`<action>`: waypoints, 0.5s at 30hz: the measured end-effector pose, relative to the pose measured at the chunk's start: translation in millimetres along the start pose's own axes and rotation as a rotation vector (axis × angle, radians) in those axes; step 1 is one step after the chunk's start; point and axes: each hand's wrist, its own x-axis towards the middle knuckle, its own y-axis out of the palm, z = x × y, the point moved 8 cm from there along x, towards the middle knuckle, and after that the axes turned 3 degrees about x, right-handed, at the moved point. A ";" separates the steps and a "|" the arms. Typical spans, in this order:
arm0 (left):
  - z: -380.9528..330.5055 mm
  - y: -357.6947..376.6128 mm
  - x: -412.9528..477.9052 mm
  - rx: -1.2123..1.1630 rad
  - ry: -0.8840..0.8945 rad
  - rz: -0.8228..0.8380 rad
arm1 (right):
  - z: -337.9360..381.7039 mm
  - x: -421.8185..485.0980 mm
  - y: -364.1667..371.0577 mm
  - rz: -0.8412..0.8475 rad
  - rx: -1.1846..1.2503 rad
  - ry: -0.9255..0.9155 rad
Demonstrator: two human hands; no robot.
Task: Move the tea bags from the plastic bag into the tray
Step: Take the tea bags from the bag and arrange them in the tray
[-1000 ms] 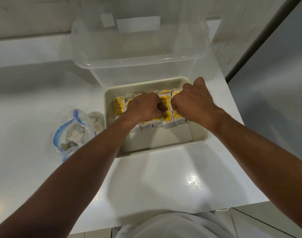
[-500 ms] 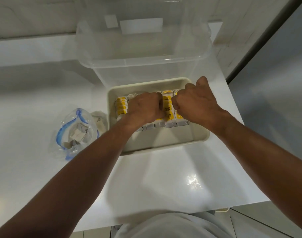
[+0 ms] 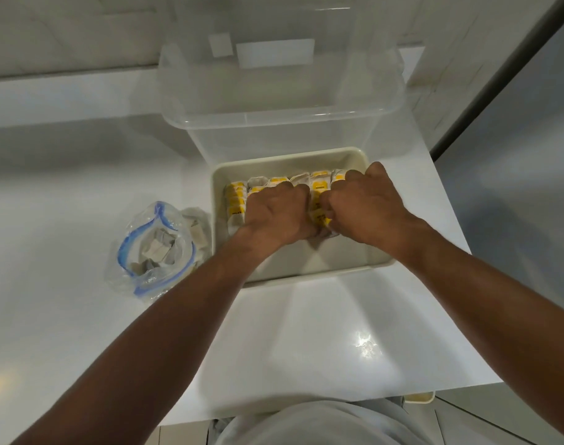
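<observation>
Gripping tea bags in tray: left hand, right hand curled.

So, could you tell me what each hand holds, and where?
Left hand and right hand curl onto the tops of the tea bags in the tray; fingertips hidden, so actual grip unclear.

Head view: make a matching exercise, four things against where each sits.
Things
1. yellow-labelled tea bags
2. plastic bag
3. clear bin
4. tray

Places
a. on the counter, left of the tray
b. behind the tray
c. between the clear bin and the counter's near edge
d. lined up in the tray's far half

Pairs: 1-d, 2-a, 3-b, 4-c
</observation>
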 end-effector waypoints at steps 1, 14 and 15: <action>5.5 -3.1 -1.5 -0.022 0.005 -0.014 | -0.2 0.0 -5.1 -0.012 0.116 0.007; 70.1 -36.3 -48.6 -0.375 -0.069 -0.138 | 20.8 14.5 -16.9 0.004 0.945 0.045; 74.2 -38.4 -51.5 -0.399 -0.066 -0.145 | 24.1 14.9 -21.0 -0.010 0.947 0.039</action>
